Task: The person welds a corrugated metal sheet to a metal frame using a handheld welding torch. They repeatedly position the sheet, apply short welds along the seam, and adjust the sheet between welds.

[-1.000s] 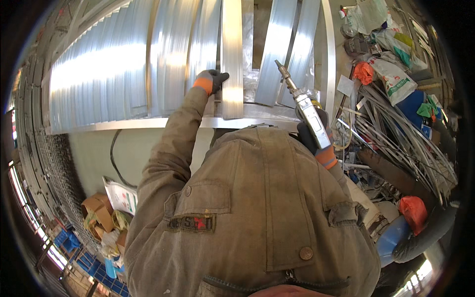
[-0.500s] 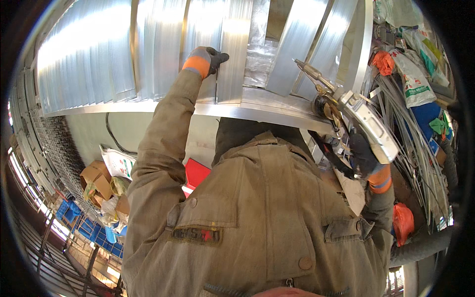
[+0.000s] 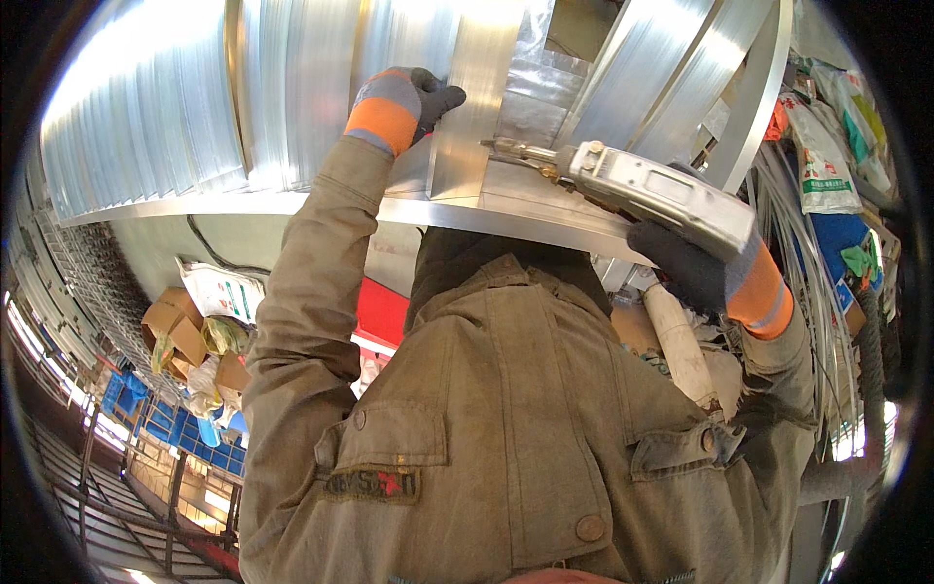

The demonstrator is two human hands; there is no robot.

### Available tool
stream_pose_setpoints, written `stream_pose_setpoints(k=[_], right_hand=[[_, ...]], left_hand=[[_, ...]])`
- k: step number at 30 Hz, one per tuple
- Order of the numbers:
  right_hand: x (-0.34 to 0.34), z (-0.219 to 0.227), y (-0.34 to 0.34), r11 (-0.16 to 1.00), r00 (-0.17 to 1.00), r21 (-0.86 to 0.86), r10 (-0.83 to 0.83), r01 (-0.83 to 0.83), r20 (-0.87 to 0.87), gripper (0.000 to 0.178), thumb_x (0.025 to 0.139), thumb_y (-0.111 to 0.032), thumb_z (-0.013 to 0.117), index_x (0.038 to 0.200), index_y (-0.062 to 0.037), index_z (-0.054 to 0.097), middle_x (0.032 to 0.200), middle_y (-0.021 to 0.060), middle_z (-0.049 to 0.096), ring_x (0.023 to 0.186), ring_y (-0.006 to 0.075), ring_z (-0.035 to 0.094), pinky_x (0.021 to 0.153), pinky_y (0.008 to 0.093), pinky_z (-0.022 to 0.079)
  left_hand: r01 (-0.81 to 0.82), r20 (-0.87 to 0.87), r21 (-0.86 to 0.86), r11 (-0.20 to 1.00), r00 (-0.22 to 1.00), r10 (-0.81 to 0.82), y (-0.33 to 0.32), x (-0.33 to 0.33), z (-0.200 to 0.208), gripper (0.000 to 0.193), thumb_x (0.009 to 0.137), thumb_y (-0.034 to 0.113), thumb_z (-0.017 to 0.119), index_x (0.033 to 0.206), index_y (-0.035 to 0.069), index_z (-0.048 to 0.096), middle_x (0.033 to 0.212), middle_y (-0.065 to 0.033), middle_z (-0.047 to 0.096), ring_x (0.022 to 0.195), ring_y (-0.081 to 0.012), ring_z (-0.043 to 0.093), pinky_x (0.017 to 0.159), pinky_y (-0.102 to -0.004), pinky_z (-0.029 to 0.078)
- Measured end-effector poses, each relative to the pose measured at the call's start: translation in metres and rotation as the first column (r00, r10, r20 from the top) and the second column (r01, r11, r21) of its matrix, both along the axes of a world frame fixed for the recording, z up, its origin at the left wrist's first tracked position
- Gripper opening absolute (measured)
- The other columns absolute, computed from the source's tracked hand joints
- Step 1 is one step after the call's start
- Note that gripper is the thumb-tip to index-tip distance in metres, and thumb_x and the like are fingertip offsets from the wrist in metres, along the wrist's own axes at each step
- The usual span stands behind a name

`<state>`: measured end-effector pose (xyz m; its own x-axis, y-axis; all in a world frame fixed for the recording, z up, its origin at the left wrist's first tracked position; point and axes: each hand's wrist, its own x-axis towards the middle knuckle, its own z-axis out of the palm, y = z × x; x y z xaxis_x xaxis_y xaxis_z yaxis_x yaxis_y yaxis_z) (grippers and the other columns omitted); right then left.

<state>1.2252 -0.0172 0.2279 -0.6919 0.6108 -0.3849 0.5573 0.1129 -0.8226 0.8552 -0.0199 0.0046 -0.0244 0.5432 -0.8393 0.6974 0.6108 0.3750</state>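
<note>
My right hand (image 3: 686, 263), in a dark glove with an orange and grey cuff, is wrapped around a hand-held power tool (image 3: 662, 192). The tool has a pale metal body and a long thin nose that points left, its tip close to a shiny metal strip (image 3: 477, 107). My left hand (image 3: 409, 105), gloved alike, is curled at the left edge of that strip, its fingers bent over it. What lies under the left palm is hidden. The strip reaches down to the metal front rail (image 3: 525, 226) of the bench.
Rows of metal strips (image 3: 146, 107) fill the bench's left; more strips (image 3: 642, 78) lie to the right. Long thin metal lengths (image 3: 793, 243) and plastic bags (image 3: 825, 156) stand beyond the right side. Cardboard boxes (image 3: 175, 326) and a red object (image 3: 379, 313) sit below the bench.
The tool has swung up and left, its nose now turned toward the strip by my left hand. My right hand has risen with it. My left hand stays at the strip.
</note>
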Motion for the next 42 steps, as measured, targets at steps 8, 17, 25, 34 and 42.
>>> stream_pose_setpoints(k=[8, 17, 25, 34, 42], right_hand=[[-0.031, -0.039, 0.011, 0.968, 0.998, -0.249, -0.016, 0.002, -0.053, 0.041, 0.106, -0.025, 0.083, 0.140, -0.0020, 0.076, 0.123, 0.0165, 0.083, 0.105, 0.0249, 0.080, 0.093, 0.0374, 0.062], [-0.040, -0.057, 0.009, 0.928, 0.998, -0.373, -0.020, -0.003, -0.055, 0.041, 0.107, -0.024, 0.082, 0.140, 0.0001, 0.076, 0.130, 0.0167, 0.082, 0.110, 0.0248, 0.079, 0.100, 0.0364, 0.061], [-0.036, -0.077, 0.010, 0.910, 0.991, -0.402, 0.054, -0.100, -0.124, 0.043, 0.107, -0.021, 0.083, 0.142, 0.0010, 0.073, 0.130, 0.0154, 0.082, 0.112, 0.0232, 0.078, 0.100, 0.0368, 0.061], [-0.040, -0.092, 0.007, 0.908, 0.990, -0.402, 0.081, -0.121, -0.116, 0.045, 0.106, -0.020, 0.083, 0.145, -0.0013, 0.072, 0.132, 0.0162, 0.081, 0.115, 0.0235, 0.077, 0.103, 0.0373, 0.061], [-0.047, -0.083, 0.013, 0.890, 0.993, -0.448, 0.116, -0.090, 0.032, 0.046, 0.105, -0.022, 0.084, 0.145, -0.0020, 0.072, 0.129, 0.0167, 0.082, 0.112, 0.0247, 0.079, 0.102, 0.0369, 0.062]], left_hand=[[0.034, -0.016, 0.082, 0.996, 0.999, -0.033, -0.005, 0.002, 0.002, 0.059, 0.099, 0.063, 0.076, 0.129, 0.013, 0.083, 0.084, -0.0081, 0.079, 0.076, -0.0251, 0.076, 0.077, -0.0447, 0.062], [0.026, -0.010, 0.045, 0.999, 1.000, -0.026, -0.005, 0.002, -0.002, 0.061, 0.102, 0.060, 0.077, 0.125, 0.004, 0.082, 0.091, -0.0085, 0.081, 0.077, -0.0199, 0.076, 0.067, -0.0394, 0.060], [0.028, 0.016, 0.036, 0.999, 0.999, -0.029, -0.001, 0.011, -0.003, 0.064, 0.101, 0.063, 0.077, 0.121, 0.003, 0.082, 0.091, -0.0089, 0.081, 0.078, -0.0191, 0.075, 0.069, -0.0394, 0.060], [-0.006, 0.047, 0.067, 0.998, 0.999, 0.003, -0.009, 0.010, -0.008, 0.058, 0.100, 0.062, 0.076, 0.128, 0.012, 0.084, 0.081, -0.0082, 0.078, 0.070, -0.0238, 0.072, 0.068, -0.0439, 0.059], [-0.011, 0.060, 0.065, 0.998, 0.998, 0.007, -0.009, 0.010, -0.015, 0.063, 0.098, 0.064, 0.077, 0.128, 0.009, 0.083, 0.084, -0.0107, 0.080, 0.073, -0.0251, 0.075, 0.071, -0.0438, 0.061]])
